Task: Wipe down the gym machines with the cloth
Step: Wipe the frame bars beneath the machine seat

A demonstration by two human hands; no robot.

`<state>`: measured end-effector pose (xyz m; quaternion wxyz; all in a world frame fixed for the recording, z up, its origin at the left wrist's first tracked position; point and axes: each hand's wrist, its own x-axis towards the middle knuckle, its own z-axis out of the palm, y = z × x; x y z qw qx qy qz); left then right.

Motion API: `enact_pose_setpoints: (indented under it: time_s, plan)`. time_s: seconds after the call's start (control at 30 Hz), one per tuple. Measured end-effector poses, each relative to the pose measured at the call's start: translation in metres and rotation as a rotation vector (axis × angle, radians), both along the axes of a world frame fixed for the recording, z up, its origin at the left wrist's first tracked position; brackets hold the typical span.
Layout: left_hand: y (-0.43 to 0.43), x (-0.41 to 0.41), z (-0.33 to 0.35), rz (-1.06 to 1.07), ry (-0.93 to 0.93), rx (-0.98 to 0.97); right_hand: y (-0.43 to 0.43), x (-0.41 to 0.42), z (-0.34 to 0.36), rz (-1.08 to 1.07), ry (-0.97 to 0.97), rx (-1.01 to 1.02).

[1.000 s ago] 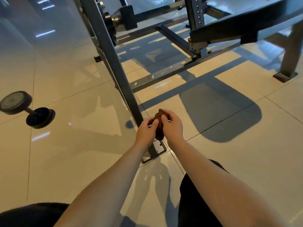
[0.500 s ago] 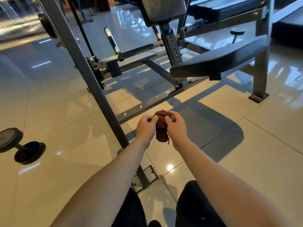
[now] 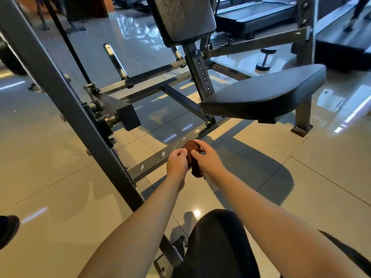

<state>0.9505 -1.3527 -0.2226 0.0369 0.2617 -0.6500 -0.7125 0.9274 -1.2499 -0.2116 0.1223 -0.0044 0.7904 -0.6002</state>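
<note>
Cloth bunched between both hands above glossy tiled floor.

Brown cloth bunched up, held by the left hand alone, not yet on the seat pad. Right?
Not alone. The head view shows the left hand and right hand both gripping the bunched brown cloth, not yet on the seat pad.
</note>
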Motion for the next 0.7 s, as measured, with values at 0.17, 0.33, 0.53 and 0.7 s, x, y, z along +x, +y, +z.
enact_pose_setpoints:
  time_s: [0.17, 0.33, 0.53, 0.7]
  plan:
    - [0.005, -0.039, -0.022, 0.013, -0.020, 0.021, 0.000, -0.033, -0.024, -0.004, 0.036, 0.030]
    - [0.015, -0.066, -0.051, 0.055, -0.046, 0.028, 0.007, -0.068, -0.061, 0.052, 0.040, 0.062]
    - [0.006, -0.090, -0.073, 0.169, -0.072, 0.003, -0.016, -0.105, -0.089, 0.130, 0.016, 0.039]
    - [-0.012, -0.107, -0.087, 0.312, -0.107, -0.073, -0.045, -0.130, -0.111, 0.219, 0.026, 0.055]
